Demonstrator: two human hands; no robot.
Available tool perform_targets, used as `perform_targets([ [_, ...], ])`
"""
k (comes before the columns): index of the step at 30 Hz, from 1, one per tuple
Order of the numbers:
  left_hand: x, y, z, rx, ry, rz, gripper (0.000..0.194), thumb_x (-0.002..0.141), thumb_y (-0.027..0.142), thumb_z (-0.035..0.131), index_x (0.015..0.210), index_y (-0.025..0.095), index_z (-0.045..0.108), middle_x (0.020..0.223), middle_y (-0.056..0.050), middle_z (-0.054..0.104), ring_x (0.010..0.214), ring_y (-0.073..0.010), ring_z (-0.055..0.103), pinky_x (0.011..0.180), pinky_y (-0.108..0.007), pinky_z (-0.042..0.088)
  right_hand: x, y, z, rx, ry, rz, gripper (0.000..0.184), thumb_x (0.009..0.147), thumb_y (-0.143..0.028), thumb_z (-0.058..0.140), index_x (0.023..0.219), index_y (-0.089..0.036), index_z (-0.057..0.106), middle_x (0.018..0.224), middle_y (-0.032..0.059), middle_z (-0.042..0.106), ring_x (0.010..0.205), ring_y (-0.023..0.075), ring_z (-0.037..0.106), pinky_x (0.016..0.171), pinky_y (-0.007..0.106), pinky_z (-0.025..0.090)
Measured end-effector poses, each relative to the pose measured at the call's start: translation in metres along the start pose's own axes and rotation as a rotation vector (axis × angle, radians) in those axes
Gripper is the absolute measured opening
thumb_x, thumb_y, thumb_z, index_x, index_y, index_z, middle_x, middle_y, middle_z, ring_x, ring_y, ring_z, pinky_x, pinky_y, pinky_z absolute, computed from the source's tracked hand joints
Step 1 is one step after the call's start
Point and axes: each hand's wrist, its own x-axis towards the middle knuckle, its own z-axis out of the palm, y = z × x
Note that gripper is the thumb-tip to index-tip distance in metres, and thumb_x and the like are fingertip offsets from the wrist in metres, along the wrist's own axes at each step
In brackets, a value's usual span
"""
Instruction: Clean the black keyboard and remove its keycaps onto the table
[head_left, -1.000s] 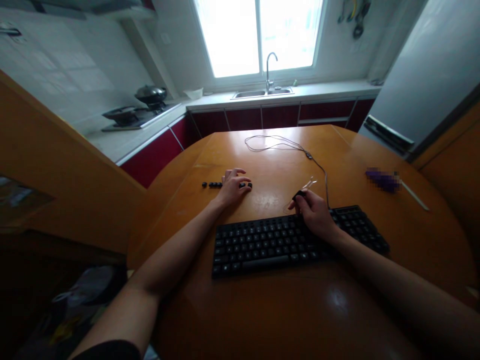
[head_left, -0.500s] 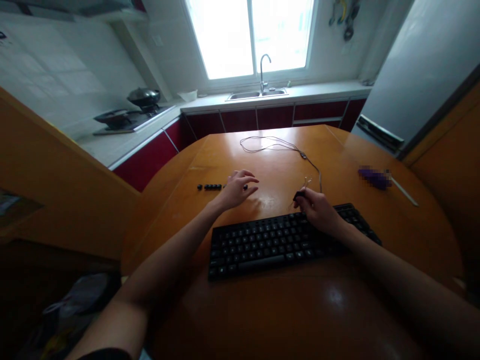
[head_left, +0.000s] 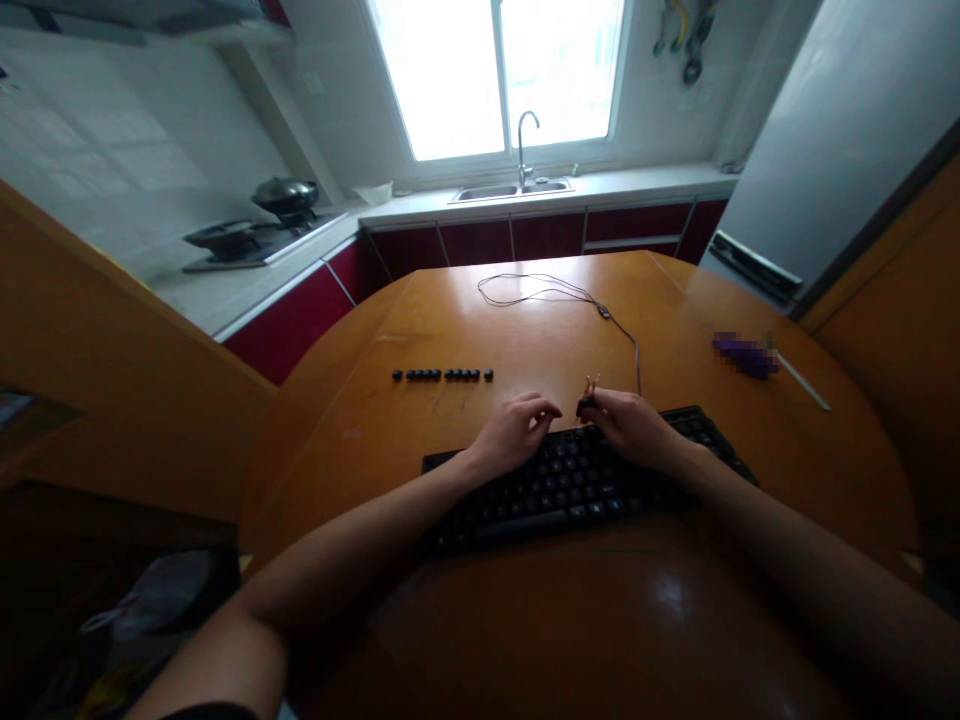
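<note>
A black keyboard (head_left: 540, 500) lies at a slant on the wooden table in front of me. My right hand (head_left: 630, 425) is over its upper right part, fingers closed on a small keycap puller (head_left: 585, 404) with a dark grip and thin wire prongs pointing up. Whether a keycap sits in the wires is too small to tell. My left hand (head_left: 517, 430) hovers over the keyboard's upper edge, just left of the puller. Its fingers curve with the thumb apart, and nothing shows in them. Behind it, several black keycaps (head_left: 461, 375) stand in a row on the table.
The keyboard's cable (head_left: 536, 290) loops across the far part of the table (head_left: 360, 440). At the right lie a blurred purple object (head_left: 746, 355) and a thin pale strip (head_left: 804, 382). Beyond the table are a sink (head_left: 491, 192), a stove (head_left: 277, 240) and a fridge (head_left: 810, 150).
My left hand has moved from the keycap row toward me and right, close to the puller. The whole row now shows. My right hand has shifted slightly left with the keycap puller.
</note>
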Motion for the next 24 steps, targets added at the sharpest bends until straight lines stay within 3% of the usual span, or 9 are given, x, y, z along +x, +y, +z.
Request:
perform_targets([
  [6, -0.001, 0.002, 0.002, 0.020, 0.010, 0.001, 0.018, 0.096, 0.014, 0.057, 0.095, 0.022, 0.073, 0.093, -0.005, 0.072, 0.087, -0.0196, 0.066, 0.080, -0.035, 0.055, 0.001, 0.003, 0.005, -0.134, -0.019, 0.000, 0.015, 0.098, -0.027, 0.049, 0.089, -0.024, 0.059, 0.083, 0.0067, 0.069, 0.076, 0.0224, 0.064, 0.069, 0.031, 0.042],
  [11, -0.001, 0.004, 0.002, 0.044, -0.023, 0.023, 0.018, 0.096, 0.014, 0.056, 0.095, 0.021, 0.073, 0.095, -0.006, 0.072, 0.090, -0.0209, 0.066, 0.085, -0.038, 0.054, 0.003, -0.002, 0.009, -0.074, 0.063, 0.207, 0.017, 0.098, -0.031, 0.050, 0.084, -0.024, 0.057, 0.075, 0.0059, 0.071, 0.068, 0.0228, 0.066, 0.063, 0.030, 0.040],
  [18, 0.000, 0.000, 0.004, 0.049, -0.064, 0.067, 0.017, 0.095, 0.015, 0.057, 0.098, 0.023, 0.071, 0.098, -0.006, 0.072, 0.095, -0.0214, 0.066, 0.088, -0.039, 0.053, 0.011, 0.001, 0.017, 0.045, 0.161, 0.357, 0.021, 0.097, -0.031, 0.051, 0.077, -0.024, 0.054, 0.070, 0.0039, 0.071, 0.066, 0.0210, 0.067, 0.063, 0.030, 0.042],
  [22, -0.001, 0.002, 0.003, 0.051, -0.052, 0.040, 0.008, 0.094, 0.021, 0.065, 0.101, 0.023, 0.068, 0.097, -0.005, 0.070, 0.092, -0.0210, 0.065, 0.085, -0.038, 0.054, 0.014, -0.002, 0.017, 0.172, 0.244, 0.325, 0.024, 0.098, -0.031, 0.050, 0.077, -0.022, 0.056, 0.071, 0.0043, 0.072, 0.067, 0.0190, 0.066, 0.066, 0.029, 0.044],
  [24, -0.001, 0.004, 0.001, 0.041, -0.019, 0.031, 0.014, 0.091, 0.026, 0.071, 0.103, 0.023, 0.065, 0.099, -0.004, 0.069, 0.091, -0.0205, 0.064, 0.083, -0.037, 0.055, 0.012, -0.010, 0.016, 0.203, 0.296, 0.295, 0.025, 0.099, -0.032, 0.049, 0.078, -0.022, 0.057, 0.074, 0.0042, 0.072, 0.067, 0.0179, 0.064, 0.066, 0.029, 0.044],
])
